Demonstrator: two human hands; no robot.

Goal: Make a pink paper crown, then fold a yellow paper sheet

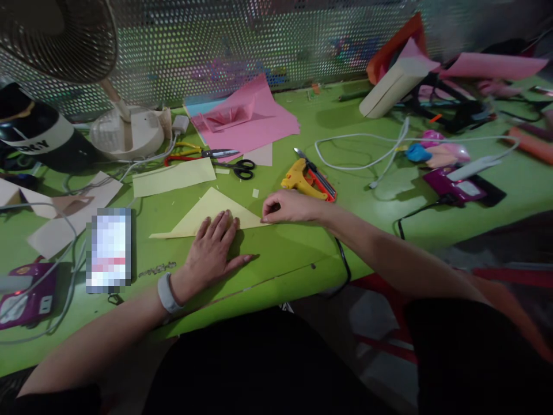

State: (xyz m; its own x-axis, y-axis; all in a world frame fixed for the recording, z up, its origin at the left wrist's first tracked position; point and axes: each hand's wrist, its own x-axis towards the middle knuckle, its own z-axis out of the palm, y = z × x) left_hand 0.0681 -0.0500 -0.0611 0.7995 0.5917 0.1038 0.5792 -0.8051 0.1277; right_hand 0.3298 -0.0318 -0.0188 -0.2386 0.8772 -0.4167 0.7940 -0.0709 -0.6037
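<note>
A pale yellow sheet of paper [210, 206], folded into a triangle, lies on the green table with a narrow strip sticking out at its left corner. My left hand [211, 251] rests flat on its lower edge, fingers spread and thumb pointing right. At the paper's right corner, my right hand [287, 206] pinches the tip between thumb and finger. Just beyond the right hand lie a yellow glue gun [299, 177] and an orange-handled cutter [319, 181]. Black-handled scissors [242, 168] and a pale yellow strip [174, 177] are behind the triangle.
A phone [109, 249] lies left of my left forearm. Pink paper [263, 118] is at the back, with a fan [129, 132] and a dark bottle [47, 129] at back left. White cable [341, 167] loops across the right, near a purple box [455, 185] and a paper roll [391, 89].
</note>
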